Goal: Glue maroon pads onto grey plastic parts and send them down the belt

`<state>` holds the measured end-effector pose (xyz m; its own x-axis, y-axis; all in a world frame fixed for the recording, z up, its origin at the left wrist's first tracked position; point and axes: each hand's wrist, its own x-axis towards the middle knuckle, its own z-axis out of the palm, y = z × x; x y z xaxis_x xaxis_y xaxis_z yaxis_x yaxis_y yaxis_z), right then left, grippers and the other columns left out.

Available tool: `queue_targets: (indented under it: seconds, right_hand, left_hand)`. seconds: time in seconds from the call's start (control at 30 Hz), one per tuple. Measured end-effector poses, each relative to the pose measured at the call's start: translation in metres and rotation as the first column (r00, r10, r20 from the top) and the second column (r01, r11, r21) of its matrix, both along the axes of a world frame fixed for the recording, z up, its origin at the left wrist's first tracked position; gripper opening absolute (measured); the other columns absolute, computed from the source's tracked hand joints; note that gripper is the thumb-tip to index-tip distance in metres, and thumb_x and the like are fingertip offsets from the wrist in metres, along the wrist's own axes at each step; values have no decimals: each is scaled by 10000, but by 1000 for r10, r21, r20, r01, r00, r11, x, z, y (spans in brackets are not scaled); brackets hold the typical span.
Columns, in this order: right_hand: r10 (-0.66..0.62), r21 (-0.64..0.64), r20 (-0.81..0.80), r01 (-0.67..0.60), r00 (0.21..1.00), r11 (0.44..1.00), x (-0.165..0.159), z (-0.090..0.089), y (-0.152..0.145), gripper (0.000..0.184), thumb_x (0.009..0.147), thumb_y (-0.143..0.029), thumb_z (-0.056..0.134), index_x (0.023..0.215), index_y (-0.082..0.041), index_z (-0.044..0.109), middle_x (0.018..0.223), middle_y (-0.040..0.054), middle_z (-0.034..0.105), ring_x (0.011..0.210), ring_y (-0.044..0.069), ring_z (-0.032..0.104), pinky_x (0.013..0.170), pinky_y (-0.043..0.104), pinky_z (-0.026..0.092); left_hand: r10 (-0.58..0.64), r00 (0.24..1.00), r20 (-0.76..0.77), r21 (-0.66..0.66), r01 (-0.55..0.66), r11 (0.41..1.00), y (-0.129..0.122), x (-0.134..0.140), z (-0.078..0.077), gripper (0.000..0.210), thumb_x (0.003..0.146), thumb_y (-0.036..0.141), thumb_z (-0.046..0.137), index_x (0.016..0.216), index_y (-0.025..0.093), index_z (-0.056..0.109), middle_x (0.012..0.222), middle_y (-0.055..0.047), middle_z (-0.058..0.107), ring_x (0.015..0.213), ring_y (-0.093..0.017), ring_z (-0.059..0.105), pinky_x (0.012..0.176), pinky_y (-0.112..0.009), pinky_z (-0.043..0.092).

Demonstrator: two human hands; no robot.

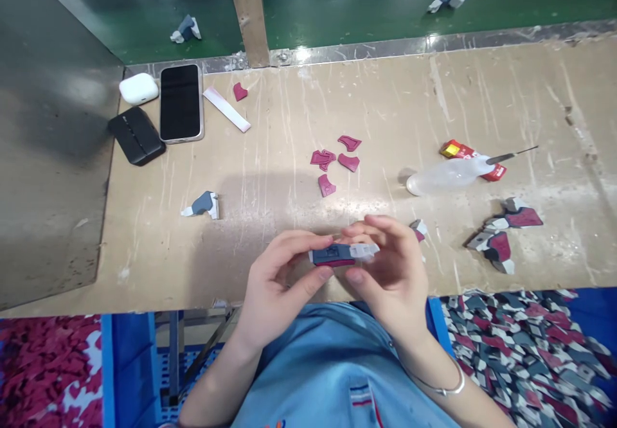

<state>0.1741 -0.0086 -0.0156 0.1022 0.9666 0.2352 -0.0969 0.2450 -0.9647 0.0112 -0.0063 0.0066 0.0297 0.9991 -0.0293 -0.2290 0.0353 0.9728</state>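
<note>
Both my hands meet over the near edge of the worn beige table (385, 113). Between them I hold a small flat piece (340, 254), dark grey-blue with a maroon patch and a white end. My left hand (274, 280) pinches its left end with thumb and fingers. My right hand (393, 267) grips the white right end, fingers curled over the top. Several loose maroon cut-outs (335, 161) lie just beyond my hands.
A phone (180, 102), black case (137, 135) and white earbud case (139, 88) lie far left. A clear squeeze bottle (446, 176) and several finished pieces (501, 232) sit right. A grey-white piece (202, 205) lies left. Bins of parts (520, 344) and maroon scraps (43, 364) flank my lap.
</note>
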Motion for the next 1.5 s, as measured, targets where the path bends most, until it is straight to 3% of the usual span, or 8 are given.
queue_targets:
  seconds: [0.13, 0.43, 0.67, 0.87, 1.0, 1.1, 1.2, 1.5]
  right_hand:
    - [86, -71, -6, -86, 996, 994, 4, 6, 3, 238, 955, -241, 887, 1160, -326, 799, 1020, 5, 848, 938, 189, 842, 832, 264, 709]
    - [18, 45, 10, -18, 1000, 999, -6, 3, 0, 243, 920, -93, 840, 1075, -267, 775, 952, 16, 824, 878, 192, 825, 802, 272, 708]
    - [1, 61, 183, -12, 983, 998, 3, 2, 5, 96, 1011, -263, 810, 1079, -271, 743, 912, 3, 782, 795, 173, 772, 687, 256, 647]
    - [5, 362, 464, -195, 886, 911, 16, 4, 13, 188, 1094, -395, 689, 1198, -249, 747, 893, 33, 769, 761, 185, 748, 666, 299, 633]
    - [-49, 386, 467, -153, 883, 910, 22, 6, 13, 239, 1067, -392, 733, 1258, -250, 758, 824, 30, 778, 689, 200, 757, 604, 315, 630]
    - [-34, 392, 438, -157, 898, 906, 22, 7, 11, 318, 1050, -388, 759, 1348, -277, 740, 797, 21, 781, 657, 214, 762, 567, 328, 628]
    - [-20, 415, 405, -164, 914, 895, 19, 3, 9, 361, 1066, -388, 736, 1403, -258, 722, 778, 21, 762, 647, 200, 747, 574, 316, 627]
    - [34, 385, 415, -209, 909, 899, 18, 9, 11, 287, 1080, -430, 705, 1311, -261, 727, 908, 48, 812, 784, 235, 804, 677, 362, 689]
  left_hand:
    - [40, 999, 24, -36, -39, 999, -1, 1, 1, 446, 829, 96, 931, 1187, 354, 863, 1087, 10, 882, 1030, -128, 842, 902, -137, 643]
    - [114, 979, -168, 110, -96, 989, 2, 3, 4, 166, 836, 193, 930, 990, 249, 905, 947, -39, 879, 874, -199, 834, 842, -252, 675]
    - [-65, 998, 9, -208, 65, 976, 13, -2, 6, 331, 821, 465, 961, 962, 194, 834, 790, -34, 802, 676, -154, 740, 615, -223, 604]
    - [-121, 983, 135, -260, 153, 953, 9, -3, 1, 547, 819, 627, 922, 1051, 204, 665, 661, 62, 604, 558, -79, 549, 550, -176, 452]
    - [-220, 975, -18, -83, 217, 973, 0, -9, -2, 654, 779, 687, 915, 1194, 238, 683, 728, 55, 604, 615, -103, 569, 582, -206, 459]
    - [-105, 934, -341, 201, 182, 962, -1, -13, -4, 714, 641, 468, 1072, 1234, 284, 720, 959, -4, 703, 837, -173, 680, 728, -260, 563]
    - [21, 866, -499, 419, 220, 881, 4, -14, -4, 388, 852, 200, 918, 1175, 273, 715, 1111, -52, 786, 1047, -229, 744, 943, -352, 616]
    - [156, 821, -549, 584, 244, 774, 10, -13, -3, 271, 855, 31, 703, 996, 261, 732, 898, 0, 847, 759, -182, 789, 1002, -387, 634]
